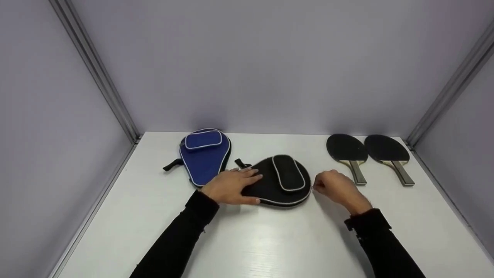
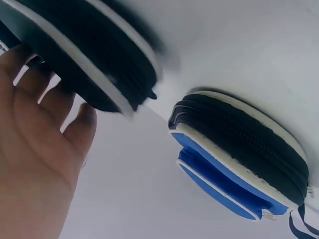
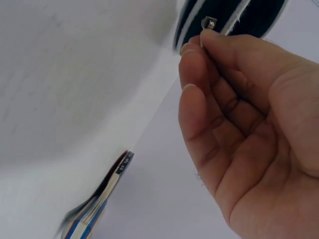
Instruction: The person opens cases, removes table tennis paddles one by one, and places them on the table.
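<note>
A black table tennis racket case [image 1: 266, 186] with white piping and a small raised pocket lies on the white table in the head view. Flat across its narrow end rests my left hand [image 1: 232, 187], fingers spread. At the rounded end, my right hand [image 1: 336, 188] pinches a metal zipper pull [image 3: 209, 23] between thumb and forefinger; the right wrist view shows the slider on the case's edge. Seen from the left wrist, the left fingers [image 2: 45, 94] lie over the black case [image 2: 94, 55], whose side zipper faces the camera.
A blue racket case [image 1: 203, 164] with a black strap lies at the back left, close to the left hand. Two table tennis rackets, one nearer [image 1: 346, 148] and one farther right [image 1: 387, 148], lie at the back right, black faces up. Grey walls enclose the table [image 1: 262, 243].
</note>
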`<state>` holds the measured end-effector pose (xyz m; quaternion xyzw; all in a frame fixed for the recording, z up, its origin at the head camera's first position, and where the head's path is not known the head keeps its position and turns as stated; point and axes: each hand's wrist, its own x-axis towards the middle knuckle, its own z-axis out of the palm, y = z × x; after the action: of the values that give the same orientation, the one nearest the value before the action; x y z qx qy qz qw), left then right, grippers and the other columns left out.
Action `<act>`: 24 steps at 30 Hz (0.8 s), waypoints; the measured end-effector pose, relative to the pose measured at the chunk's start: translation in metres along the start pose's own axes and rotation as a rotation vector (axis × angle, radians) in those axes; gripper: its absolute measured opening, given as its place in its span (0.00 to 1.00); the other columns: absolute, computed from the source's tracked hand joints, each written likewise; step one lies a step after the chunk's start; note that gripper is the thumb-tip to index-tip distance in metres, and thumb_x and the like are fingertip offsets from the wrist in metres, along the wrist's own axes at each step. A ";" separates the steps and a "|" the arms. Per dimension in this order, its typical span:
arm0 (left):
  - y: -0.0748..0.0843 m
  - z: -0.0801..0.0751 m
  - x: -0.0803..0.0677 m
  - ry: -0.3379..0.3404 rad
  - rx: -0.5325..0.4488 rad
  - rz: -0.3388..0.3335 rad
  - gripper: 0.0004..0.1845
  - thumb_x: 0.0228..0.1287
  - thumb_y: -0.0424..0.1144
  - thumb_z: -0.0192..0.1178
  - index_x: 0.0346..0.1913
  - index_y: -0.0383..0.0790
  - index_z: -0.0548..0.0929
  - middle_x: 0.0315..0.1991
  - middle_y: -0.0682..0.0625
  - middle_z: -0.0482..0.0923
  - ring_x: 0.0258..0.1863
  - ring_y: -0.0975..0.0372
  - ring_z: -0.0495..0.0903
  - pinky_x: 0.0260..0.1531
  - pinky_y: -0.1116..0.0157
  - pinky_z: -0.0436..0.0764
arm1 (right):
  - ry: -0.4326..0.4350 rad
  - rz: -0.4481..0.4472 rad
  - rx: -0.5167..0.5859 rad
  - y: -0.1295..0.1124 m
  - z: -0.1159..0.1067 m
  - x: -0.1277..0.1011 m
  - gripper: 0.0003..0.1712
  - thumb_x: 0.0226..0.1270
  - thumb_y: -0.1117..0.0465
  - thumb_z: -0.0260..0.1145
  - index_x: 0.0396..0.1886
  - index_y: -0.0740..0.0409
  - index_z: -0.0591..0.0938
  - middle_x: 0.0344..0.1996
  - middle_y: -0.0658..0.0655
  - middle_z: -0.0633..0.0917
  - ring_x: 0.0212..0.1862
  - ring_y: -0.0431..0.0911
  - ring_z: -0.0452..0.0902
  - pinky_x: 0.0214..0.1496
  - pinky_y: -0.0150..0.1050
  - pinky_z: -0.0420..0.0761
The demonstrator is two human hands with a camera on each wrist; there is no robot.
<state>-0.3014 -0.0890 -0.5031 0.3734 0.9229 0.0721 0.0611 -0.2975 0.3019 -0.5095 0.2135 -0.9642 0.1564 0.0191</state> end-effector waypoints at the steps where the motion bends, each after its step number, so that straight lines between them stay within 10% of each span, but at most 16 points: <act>1: 0.001 0.001 -0.001 -0.004 0.000 0.004 0.50 0.81 0.76 0.60 0.95 0.54 0.68 0.96 0.48 0.63 0.96 0.47 0.64 0.96 0.42 0.67 | 0.006 0.015 0.000 0.001 0.000 0.000 0.05 0.73 0.68 0.77 0.36 0.57 0.96 0.35 0.54 0.97 0.34 0.45 0.88 0.40 0.49 0.92; 24: 0.014 0.016 -0.015 0.003 -0.096 -0.033 0.46 0.84 0.56 0.72 0.96 0.54 0.64 0.97 0.46 0.60 0.95 0.45 0.66 0.91 0.42 0.74 | 0.075 0.079 -0.031 0.004 0.006 0.005 0.06 0.75 0.66 0.77 0.34 0.57 0.95 0.32 0.54 0.93 0.32 0.46 0.81 0.35 0.51 0.86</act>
<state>-0.2784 -0.0879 -0.5158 0.3544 0.9245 0.1158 0.0789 -0.3041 0.3015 -0.5155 0.1690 -0.9727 0.1502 0.0521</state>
